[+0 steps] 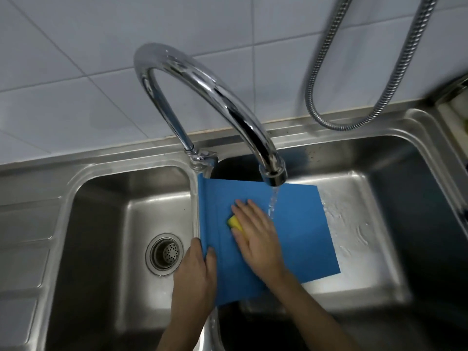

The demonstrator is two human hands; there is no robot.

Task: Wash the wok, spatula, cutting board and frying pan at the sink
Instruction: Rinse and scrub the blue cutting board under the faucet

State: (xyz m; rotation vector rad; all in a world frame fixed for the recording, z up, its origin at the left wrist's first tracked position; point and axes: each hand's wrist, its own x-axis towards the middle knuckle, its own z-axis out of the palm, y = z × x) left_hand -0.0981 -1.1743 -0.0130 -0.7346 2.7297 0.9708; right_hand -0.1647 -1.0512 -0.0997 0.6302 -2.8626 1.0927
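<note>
Gripping the blue cutting board [298, 224] by its left edge, the left hand [195, 272] steadies it over the right sink [395, 158] basin. The right hand [255, 234] presses a yellow sponge [235, 222] flat-fingered on the board. Water from the faucet [202, 79] lands just beside it; bare steel lies beyond the board's right edge.

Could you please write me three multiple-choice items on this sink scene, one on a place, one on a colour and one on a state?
1. Where does the cutting board lie?
A. in the left basin
B. over the right basin, its left edge at the divider
C. on the draining board

2. What colour is the sponge?
A. yellow
B. pink
C. white

3. What state is the faucet in?
A. off
B. dripping only
C. running

Answers:
1 B: the blue board spans the right basin, and the left hand grips its left edge at the divider.
2 A: yellow shows under the right hand, which presses it on the board.
3 C: a stream of water falls from the spout onto the board.
</note>
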